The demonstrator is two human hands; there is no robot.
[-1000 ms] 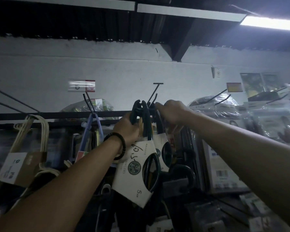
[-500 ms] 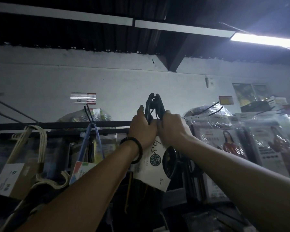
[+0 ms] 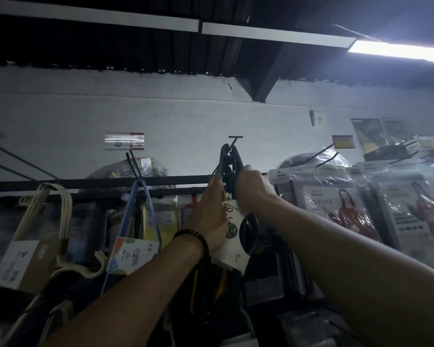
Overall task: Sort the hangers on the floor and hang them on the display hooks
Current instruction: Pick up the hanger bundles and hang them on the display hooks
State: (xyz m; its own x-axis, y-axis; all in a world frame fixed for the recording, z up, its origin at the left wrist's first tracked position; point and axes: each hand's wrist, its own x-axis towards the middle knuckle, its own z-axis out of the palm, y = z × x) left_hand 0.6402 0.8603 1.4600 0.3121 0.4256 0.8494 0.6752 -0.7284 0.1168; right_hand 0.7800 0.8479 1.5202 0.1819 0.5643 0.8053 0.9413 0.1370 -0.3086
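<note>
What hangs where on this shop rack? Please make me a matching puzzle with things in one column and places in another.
Things:
1. bundle of black plastic hangers with a white card label
2. bundle of cream hangers in a brown cardboard sleeve
3. thin blue hangers with a colourful card
4. clear plastic packets picturing a figure in red

Places:
A. hanging at the far left
B. to the right of both hands
C. held by the left hand and right hand at the middle display hook
D. hanging between the cream bundle and the hands

Pairs: 1-C, 2-A, 3-D, 4-B
</note>
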